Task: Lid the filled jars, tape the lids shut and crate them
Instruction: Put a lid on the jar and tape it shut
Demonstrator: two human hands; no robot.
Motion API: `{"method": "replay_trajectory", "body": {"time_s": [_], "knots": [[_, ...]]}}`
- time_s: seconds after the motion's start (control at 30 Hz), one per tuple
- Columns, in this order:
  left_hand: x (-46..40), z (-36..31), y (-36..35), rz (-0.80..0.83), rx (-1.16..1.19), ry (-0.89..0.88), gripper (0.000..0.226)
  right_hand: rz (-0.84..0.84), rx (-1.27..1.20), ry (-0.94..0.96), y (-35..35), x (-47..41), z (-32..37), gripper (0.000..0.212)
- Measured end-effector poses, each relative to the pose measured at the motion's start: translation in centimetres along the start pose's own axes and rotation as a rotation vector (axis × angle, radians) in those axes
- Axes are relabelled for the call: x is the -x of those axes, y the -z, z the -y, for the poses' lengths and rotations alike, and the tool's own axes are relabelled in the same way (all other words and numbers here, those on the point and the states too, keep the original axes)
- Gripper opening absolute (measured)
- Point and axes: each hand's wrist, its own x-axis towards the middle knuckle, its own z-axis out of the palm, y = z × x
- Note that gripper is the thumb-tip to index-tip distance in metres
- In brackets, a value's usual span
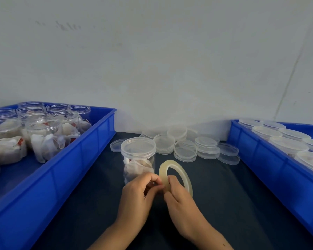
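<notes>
Head view: the tape roll (175, 175) stands on edge just right of a lidded jar (138, 156) on the dark desk (224, 195). The right hand (181, 197) holds the roll, fingers curled round its rim; the left hand (139, 193) pinches at the roll's near edge. Loose lids (188, 145) pile behind. A left crate (76, 159) holds open filled jars; a right crate (271, 159) holds lidded ones.
</notes>
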Motion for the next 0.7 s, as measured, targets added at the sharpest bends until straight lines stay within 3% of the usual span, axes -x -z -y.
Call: {"method": "replay_trajectory", "body": {"time_s": [0.23,0.7], "knots": [[0.0,-0.2,-0.3,-0.084,0.180,0.128,0.029,-0.059,-0.042,0.053,-0.7,0.1,0.3,0.023],[0.0,-0.2,-0.3,-0.112,0.199,0.124,0.018,-0.068,-0.017,0.075,-1.4,0.2,-0.1,0.027]]}}
